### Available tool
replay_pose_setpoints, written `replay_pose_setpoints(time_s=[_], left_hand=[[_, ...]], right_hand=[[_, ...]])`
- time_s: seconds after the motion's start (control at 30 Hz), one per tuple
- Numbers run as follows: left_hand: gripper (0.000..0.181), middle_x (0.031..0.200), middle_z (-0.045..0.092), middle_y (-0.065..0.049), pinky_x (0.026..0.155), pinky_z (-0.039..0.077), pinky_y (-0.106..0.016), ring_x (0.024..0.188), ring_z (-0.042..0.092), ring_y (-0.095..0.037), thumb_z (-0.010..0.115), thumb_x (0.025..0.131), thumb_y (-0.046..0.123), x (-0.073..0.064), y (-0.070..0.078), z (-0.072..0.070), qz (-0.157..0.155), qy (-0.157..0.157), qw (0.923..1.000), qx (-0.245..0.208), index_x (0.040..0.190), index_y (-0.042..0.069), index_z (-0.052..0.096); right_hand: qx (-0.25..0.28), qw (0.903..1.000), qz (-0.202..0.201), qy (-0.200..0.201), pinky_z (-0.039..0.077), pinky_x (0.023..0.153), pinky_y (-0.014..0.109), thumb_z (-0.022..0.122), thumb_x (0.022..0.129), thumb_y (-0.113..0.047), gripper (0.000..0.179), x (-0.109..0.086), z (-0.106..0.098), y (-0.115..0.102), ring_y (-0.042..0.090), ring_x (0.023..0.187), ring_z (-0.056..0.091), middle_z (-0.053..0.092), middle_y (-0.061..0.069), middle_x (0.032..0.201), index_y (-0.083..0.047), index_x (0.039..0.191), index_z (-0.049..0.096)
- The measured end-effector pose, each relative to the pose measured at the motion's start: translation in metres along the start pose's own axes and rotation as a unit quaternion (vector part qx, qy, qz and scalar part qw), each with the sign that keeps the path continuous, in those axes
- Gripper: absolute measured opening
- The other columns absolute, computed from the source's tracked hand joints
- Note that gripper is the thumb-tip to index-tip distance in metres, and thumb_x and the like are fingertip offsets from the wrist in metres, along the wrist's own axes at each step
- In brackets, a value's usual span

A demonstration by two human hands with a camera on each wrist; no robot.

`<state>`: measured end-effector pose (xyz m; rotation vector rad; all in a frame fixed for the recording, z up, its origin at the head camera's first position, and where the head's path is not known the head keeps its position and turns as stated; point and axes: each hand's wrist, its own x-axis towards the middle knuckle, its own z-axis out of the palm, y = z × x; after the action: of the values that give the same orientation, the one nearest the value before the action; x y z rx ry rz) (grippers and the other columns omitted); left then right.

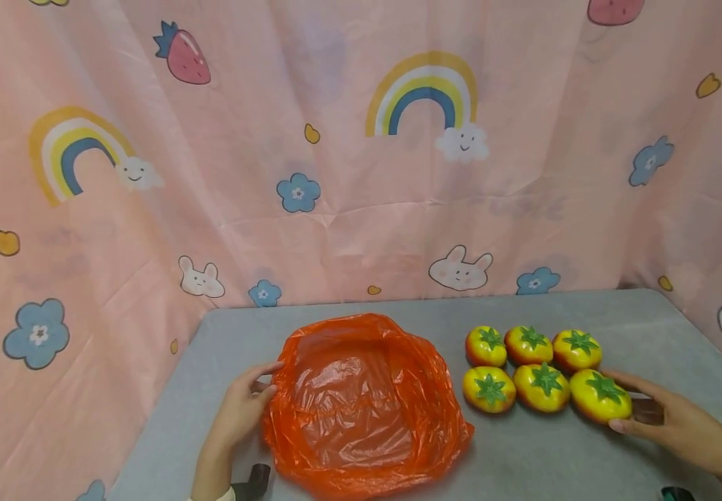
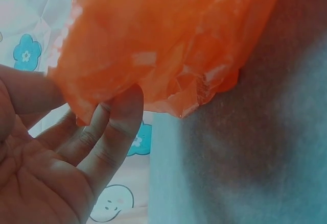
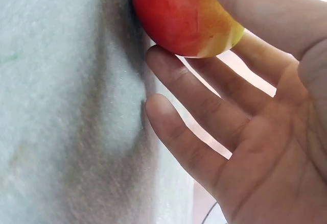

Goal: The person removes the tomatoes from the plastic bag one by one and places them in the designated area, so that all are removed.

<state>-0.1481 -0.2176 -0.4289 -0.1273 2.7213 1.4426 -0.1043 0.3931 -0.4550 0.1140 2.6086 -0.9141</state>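
An orange-red plastic bag [image 1: 355,417] lies spread on the grey table with its mouth facing up. At its left rim my left hand [image 1: 245,403] pinches the thin plastic; in the left wrist view the bag's edge [image 2: 153,55] passes between thumb and fingers. Several yellow-and-red round fruits with green leafy tops sit in two rows right of the bag. My right hand [image 1: 680,417] holds the front right fruit [image 1: 595,396] from its right side, thumb in front and fingers behind. Close up, that fruit [image 3: 179,20] shows a red underside, near the table.
The other fruits, such as the front middle one [image 1: 539,393] and the back left one [image 1: 483,351], stand close together. A dark object [image 1: 259,480] shows by my left wrist, another [image 1: 677,494] at the lower right. A pink printed curtain [image 1: 361,174] hangs behind the table.
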Motion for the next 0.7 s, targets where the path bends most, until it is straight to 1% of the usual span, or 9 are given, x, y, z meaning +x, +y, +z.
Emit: replay_pose_setpoints(time_s=[0.1,0.33,0.47,0.63,0.7], left_hand=[[0.041,0.122,0.065,-0.013,0.075,0.062,-0.035,0.087,0.067,-0.018,0.059,0.095,-0.003,-0.0006,0.0003,-0.0006,0.001,0.0,1.0,-0.001,0.132,0.014,0.063],[0.041,0.124,0.064,-0.012,0.076,0.062,-0.035,0.089,0.066,-0.018,0.059,0.095,-0.002,-0.0018,0.0006,-0.0015,-0.01,-0.001,0.9999,0.006,0.133,0.015,0.063],[0.041,0.125,0.064,-0.012,0.076,0.062,-0.035,0.089,0.067,-0.019,0.059,0.095,-0.002,-0.002,0.0003,-0.0028,-0.007,0.0,1.0,0.001,0.132,0.015,0.063],[0.041,0.129,0.063,-0.012,0.077,0.062,-0.036,0.09,0.067,-0.019,0.06,0.096,0.0,-0.003,0.0004,-0.0047,-0.005,-0.001,1.0,0.001,0.133,0.016,0.063],[0.04,0.13,0.062,-0.012,0.078,0.062,-0.036,0.093,0.067,-0.019,0.06,0.096,0.002,-0.0037,0.0009,-0.0056,-0.006,-0.002,1.0,0.005,0.133,0.017,0.063]], right_hand=[[0.001,1.0,-0.001,-0.002,0.054,0.086,0.055,0.07,0.085,-0.056,0.107,0.0017,0.0013,0.0038,0.057,0.116,0.054,0.023,0.047,0.147,0.012,0.15,0.021],[0.002,0.9998,0.016,-0.013,0.054,0.087,0.056,0.067,0.09,-0.054,0.103,-0.0013,0.0022,-0.0014,0.061,0.118,0.049,0.022,0.048,0.145,0.016,0.149,0.018],[0.005,0.9999,0.008,-0.012,0.053,0.088,0.057,0.066,0.092,-0.05,0.1,-0.0027,0.001,-0.0029,0.062,0.12,0.048,0.021,0.048,0.146,0.016,0.149,0.017],[-0.003,1.0,-0.005,0.002,0.051,0.087,0.059,0.067,0.092,-0.047,0.097,-0.0054,-0.0007,-0.0032,0.064,0.121,0.044,0.021,0.047,0.146,0.016,0.148,0.019],[-0.015,0.9997,-0.011,0.015,0.05,0.087,0.061,0.066,0.093,-0.046,0.094,-0.0071,-0.0027,-0.0044,0.064,0.12,0.042,0.022,0.047,0.146,0.015,0.148,0.02]])
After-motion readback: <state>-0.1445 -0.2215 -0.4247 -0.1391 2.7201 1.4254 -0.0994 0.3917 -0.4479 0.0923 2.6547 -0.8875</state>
